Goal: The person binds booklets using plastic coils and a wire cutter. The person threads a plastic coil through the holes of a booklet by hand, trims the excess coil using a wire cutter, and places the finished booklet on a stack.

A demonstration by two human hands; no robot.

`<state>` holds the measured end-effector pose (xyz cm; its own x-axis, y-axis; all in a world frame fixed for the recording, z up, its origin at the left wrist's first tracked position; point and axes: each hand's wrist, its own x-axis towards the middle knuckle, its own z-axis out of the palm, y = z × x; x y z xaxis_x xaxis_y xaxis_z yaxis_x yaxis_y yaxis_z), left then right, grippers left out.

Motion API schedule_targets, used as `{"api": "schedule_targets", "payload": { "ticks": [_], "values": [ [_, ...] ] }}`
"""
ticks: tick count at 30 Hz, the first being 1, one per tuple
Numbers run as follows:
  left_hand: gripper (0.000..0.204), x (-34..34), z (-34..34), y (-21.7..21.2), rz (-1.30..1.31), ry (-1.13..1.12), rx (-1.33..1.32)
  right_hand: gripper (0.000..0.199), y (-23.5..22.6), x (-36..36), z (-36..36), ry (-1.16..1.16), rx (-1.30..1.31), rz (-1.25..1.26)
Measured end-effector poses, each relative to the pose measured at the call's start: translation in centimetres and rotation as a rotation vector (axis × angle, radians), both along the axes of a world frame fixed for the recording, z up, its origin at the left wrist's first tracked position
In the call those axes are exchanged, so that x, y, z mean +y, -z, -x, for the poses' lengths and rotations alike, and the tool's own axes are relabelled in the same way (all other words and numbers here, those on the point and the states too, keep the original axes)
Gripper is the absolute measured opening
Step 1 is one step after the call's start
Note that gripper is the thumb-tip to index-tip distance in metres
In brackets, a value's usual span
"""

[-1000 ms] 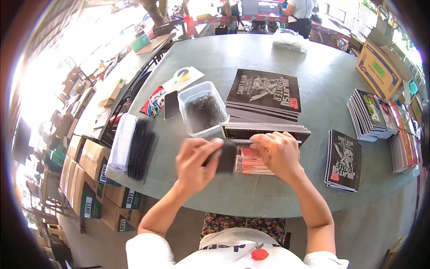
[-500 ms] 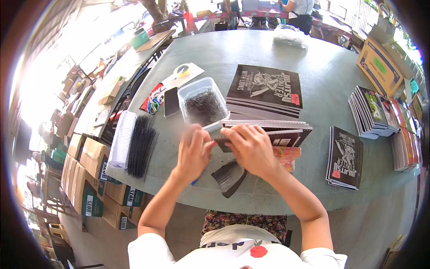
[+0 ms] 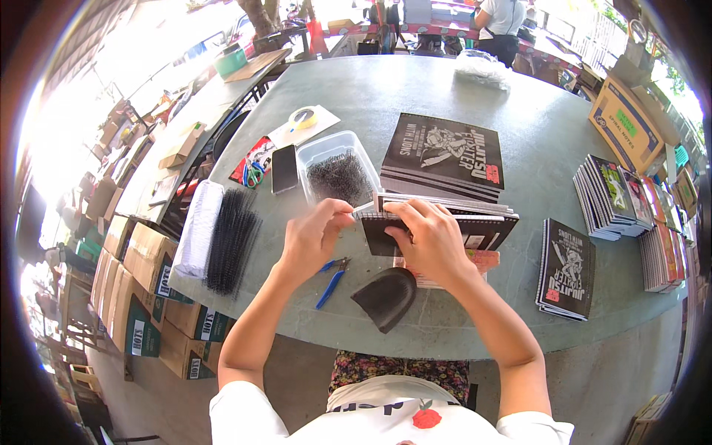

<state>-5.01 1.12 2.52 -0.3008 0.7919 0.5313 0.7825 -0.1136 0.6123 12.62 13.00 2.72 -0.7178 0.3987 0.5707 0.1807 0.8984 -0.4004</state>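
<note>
My right hand (image 3: 430, 233) grips the left end of a spiral notebook (image 3: 486, 228) with a dark cover, its bound edge turned up. Just left of that end, my left hand (image 3: 315, 233) has thumb and forefinger pinched together; anything between them is too small to make out. Behind the hands, a clear plastic tub (image 3: 302, 153) holds a tangle of small black wire pieces (image 3: 337, 178). Nearer me lie blue-handled cutting pliers (image 3: 331, 287) and a dark rounded pad (image 3: 386, 298). An orange-pink packet (image 3: 482, 259) lies partly beneath my right hand.
A stack of black notebooks (image 3: 445, 152) stands behind the held one; another small pile (image 3: 566, 271) lies right. White coils (image 3: 199, 231) and black coils (image 3: 231, 241) lie left, near a phone (image 3: 283, 169) and tape roll (image 3: 302, 118). A carton (image 3: 627, 126) stands far right.
My left hand has shifted slightly up and left, uncovering the pliers. The notebook's dark cover shows more below my right fingers, and the dark pad now lies apart from that hand.
</note>
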Motion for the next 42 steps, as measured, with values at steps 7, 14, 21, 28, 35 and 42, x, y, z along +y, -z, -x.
{"api": "schedule_targets", "payload": {
  "ticks": [7, 14, 21, 28, 35, 42],
  "values": [
    [0.019, 0.4, 0.5, -0.4, 0.049, 0.127, 0.108, 0.026, 0.0, 0.0, -0.1, -0.023, 0.001, 0.004],
    [0.017, 0.7, 0.0, 0.2, 0.251, 0.163, -0.141, 0.023, 0.2, -0.5, 0.5, 0.060, 0.023, -0.100],
    [0.039, -1.5, -7.0, 7.7, 0.154, 0.133, 0.327, 0.015, 0.0, -1.0, 0.8, 0.039, 0.086, 0.127],
    [0.043, -2.5, -7.2, 0.4, 0.381, 0.148, 0.143, 0.022, -0.4, -1.1, -0.7, 0.073, 0.105, -0.007],
    [0.034, -1.0, -5.5, 0.7, -0.040, -0.095, 0.318, 0.018, -1.1, 1.3, -5.6, 0.161, -0.037, -0.055],
    [0.028, -0.5, -5.6, 0.2, -0.130, 0.007, 0.397, 0.012, -1.5, 0.8, -7.5, 0.158, -0.025, 0.183]
  ]
}}
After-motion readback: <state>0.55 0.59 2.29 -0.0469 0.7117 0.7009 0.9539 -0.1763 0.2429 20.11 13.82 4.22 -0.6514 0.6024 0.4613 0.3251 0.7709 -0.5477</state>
